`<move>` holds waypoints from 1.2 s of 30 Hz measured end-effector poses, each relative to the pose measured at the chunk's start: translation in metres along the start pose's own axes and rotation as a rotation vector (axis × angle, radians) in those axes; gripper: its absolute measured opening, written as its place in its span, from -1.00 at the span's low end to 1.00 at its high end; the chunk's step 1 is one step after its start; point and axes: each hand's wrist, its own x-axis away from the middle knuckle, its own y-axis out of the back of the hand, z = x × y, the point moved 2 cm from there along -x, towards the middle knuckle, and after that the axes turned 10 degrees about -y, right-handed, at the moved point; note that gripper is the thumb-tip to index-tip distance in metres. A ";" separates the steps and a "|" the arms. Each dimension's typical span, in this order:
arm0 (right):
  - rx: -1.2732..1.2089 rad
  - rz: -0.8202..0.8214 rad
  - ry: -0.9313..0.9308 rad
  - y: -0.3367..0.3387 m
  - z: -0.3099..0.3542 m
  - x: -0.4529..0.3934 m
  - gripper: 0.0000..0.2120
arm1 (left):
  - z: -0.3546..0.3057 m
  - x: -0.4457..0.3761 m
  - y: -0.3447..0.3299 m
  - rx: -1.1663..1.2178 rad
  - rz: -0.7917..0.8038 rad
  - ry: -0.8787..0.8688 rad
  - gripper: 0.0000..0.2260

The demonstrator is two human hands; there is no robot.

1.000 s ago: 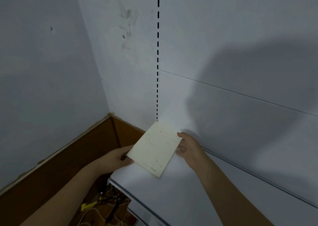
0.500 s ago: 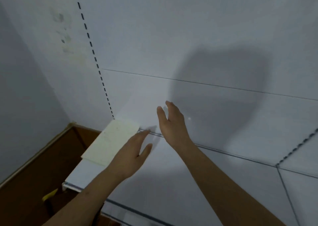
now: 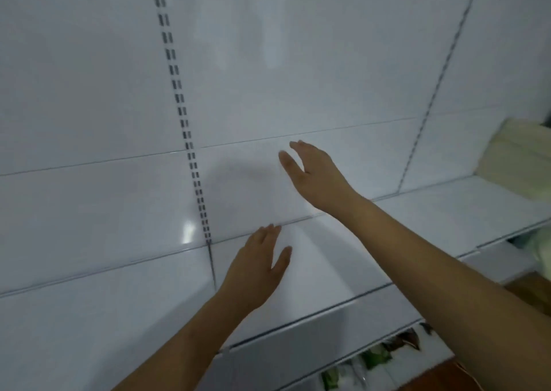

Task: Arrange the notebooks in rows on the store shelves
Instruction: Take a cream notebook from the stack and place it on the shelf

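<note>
A: Starting left of the hands, the slotted upright (image 3: 190,149) runs down the white back panel (image 3: 89,92). A second ago that strip rose right behind a cream notebook held in both hands; now no notebook shows on this side at all.

B: So it has been set down and the view has swung right?

A: That's my reading. Half a second back it lay flat at the shelf's left end, and now that spot is out of frame. Next, the left hand (image 3: 256,268): fingers straight, relaxed, holding nothing, hovering over the shelf (image 3: 328,274) close to its back edge.

B: And the other one?

A: The right hand (image 3: 316,173) sits above and to the right of it, raised before the panel, fingers extended, thumb apart, also released.

B: Where are the remaining notebooks?

A: Far right of the right hand, at the frame edge, a cream stack (image 3: 518,155) rests on the shelf, blurred, probably the supply. I judge one placement finished and the hands heading for the next.
</note>
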 end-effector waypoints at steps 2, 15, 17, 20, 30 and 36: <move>0.053 -0.068 -0.075 0.056 -0.051 0.015 -0.35 | -0.048 -0.027 -0.037 0.058 0.038 -0.065 -0.46; 0.328 -0.476 -0.544 0.303 -0.312 0.094 -0.41 | -0.270 -0.172 -0.238 0.268 0.331 -0.463 -0.43; 0.356 -0.494 -0.569 0.323 -0.344 0.086 -0.40 | -0.283 -0.199 -0.261 0.260 0.366 -0.494 -0.43; 0.395 -0.517 -0.585 0.348 -0.387 0.052 -0.38 | -0.300 -0.245 -0.291 0.257 0.402 -0.526 -0.43; 0.453 -0.507 -0.641 0.433 -0.510 -0.051 -0.37 | -0.363 -0.391 -0.359 0.247 0.426 -0.536 -0.42; 0.434 -0.432 -0.639 0.462 -0.594 -0.101 -0.39 | -0.392 -0.448 -0.409 0.162 0.416 -0.528 -0.41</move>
